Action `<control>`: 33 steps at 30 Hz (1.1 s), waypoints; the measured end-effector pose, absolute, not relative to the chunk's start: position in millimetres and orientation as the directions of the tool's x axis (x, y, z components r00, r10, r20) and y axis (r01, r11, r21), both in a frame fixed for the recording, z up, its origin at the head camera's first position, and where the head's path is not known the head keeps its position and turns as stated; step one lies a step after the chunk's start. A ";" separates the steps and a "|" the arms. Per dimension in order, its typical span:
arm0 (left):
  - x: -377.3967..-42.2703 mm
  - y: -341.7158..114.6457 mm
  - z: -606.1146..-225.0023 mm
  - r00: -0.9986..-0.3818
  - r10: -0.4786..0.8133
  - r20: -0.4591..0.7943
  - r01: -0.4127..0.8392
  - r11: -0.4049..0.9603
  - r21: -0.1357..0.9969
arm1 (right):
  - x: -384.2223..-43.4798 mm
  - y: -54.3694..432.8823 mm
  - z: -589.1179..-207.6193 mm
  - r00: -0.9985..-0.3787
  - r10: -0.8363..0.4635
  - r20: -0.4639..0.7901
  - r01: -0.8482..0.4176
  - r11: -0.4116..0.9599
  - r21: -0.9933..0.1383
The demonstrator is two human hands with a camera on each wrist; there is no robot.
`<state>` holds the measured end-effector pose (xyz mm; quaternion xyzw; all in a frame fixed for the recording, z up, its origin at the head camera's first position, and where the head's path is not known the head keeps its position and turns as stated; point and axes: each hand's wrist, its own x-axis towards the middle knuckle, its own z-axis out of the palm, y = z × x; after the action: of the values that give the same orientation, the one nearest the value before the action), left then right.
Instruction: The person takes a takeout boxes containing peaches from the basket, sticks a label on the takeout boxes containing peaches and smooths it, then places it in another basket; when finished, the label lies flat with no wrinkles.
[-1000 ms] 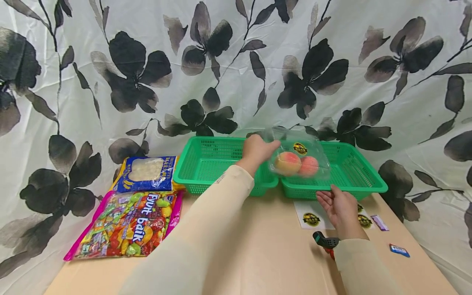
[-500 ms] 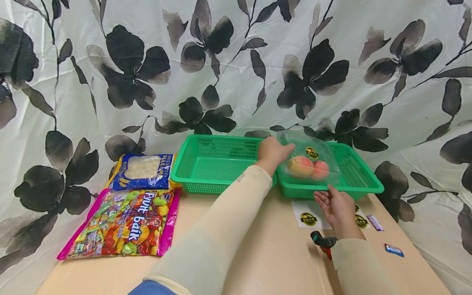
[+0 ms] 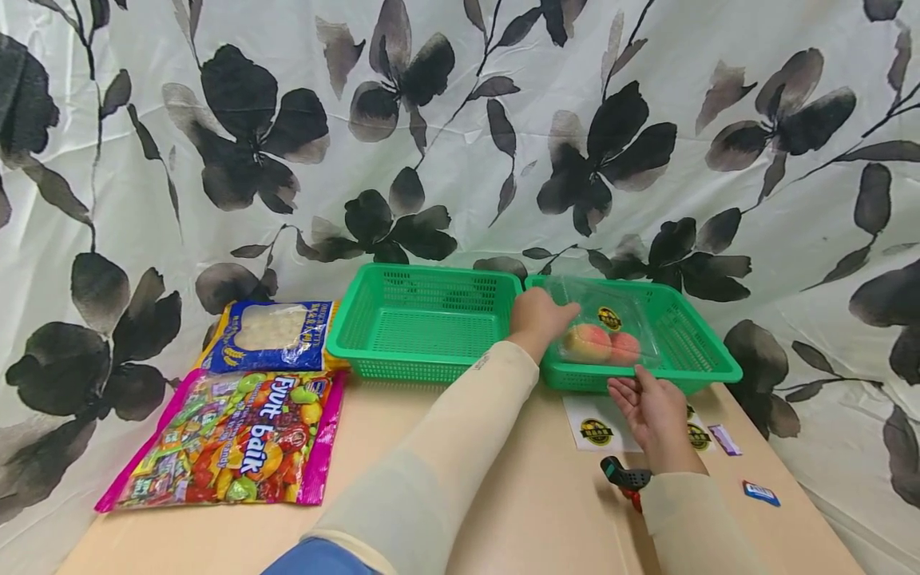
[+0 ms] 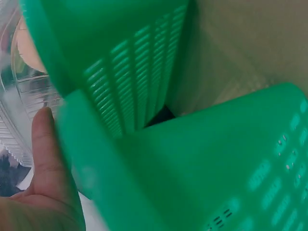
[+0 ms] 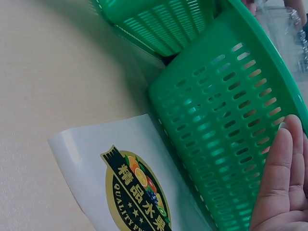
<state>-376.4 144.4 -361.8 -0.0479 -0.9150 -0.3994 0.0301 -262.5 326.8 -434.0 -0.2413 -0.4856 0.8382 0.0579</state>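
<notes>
A clear plastic clamshell box with a black-and-gold label sits in the right green basket; two peaches show through it. My left hand holds the box by its left side, between the two baskets. Its thumb lies along the box's edge in the left wrist view, and the other fingers are hidden. At the right basket's front wall is my right hand, palm turned up and fingers extended by the rim. Its fingertips lie against the slotted side in the right wrist view.
A second green basket stands to the left. Beyond it lie a blue bag and a pink-edged candy bag. White label sheets lie under the right hand, with a purple wrapper and a blue wrapper farther right.
My left hand has carried the clamshell box rightward and down into the right basket, then stayed nearly still. The right hand has kept its place at that basket's front rim.
</notes>
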 end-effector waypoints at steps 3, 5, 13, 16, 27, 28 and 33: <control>-376.0 146.6 -363.0 -0.994 0.069 0.087 0.110 0.678 0.727 | -262.8 327.1 -432.8 -0.876 0.336 -0.345 0.133 -0.520 -0.844; -375.5 147.8 -363.6 -0.994 0.071 0.085 0.111 0.678 0.727 | -262.7 326.8 -431.5 -0.875 0.338 -0.346 0.136 -0.514 -0.847; -380.1 156.1 -367.6 -0.996 0.043 0.074 0.083 0.696 0.714 | -263.2 326.1 -429.7 -0.870 0.352 -0.346 0.136 -0.503 -0.854; -379.1 160.3 -365.9 -0.997 0.062 0.050 0.079 0.714 0.696 | -263.3 325.8 -430.3 -0.867 0.362 -0.342 0.135 -0.489 -0.862; -373.2 170.9 -353.0 -0.979 0.191 -0.068 0.089 0.705 0.704 | -263.6 325.0 -429.2 -0.865 0.372 -0.337 0.130 -0.482 -0.867; -373.6 170.8 -352.8 -0.975 0.205 -0.089 0.074 0.671 0.738 | -263.6 324.9 -429.2 -0.866 0.371 -0.336 0.131 -0.480 -0.868; -377.3 170.0 -355.4 -0.941 0.255 -0.222 -0.095 0.431 0.897 | -263.8 325.2 -429.6 -0.869 0.367 -0.333 0.132 -0.475 -0.870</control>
<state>-377.3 170.0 -355.4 -0.0482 -0.8297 -0.5312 -0.1646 -263.8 325.2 -429.6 -0.2461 -0.5073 0.8228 0.0714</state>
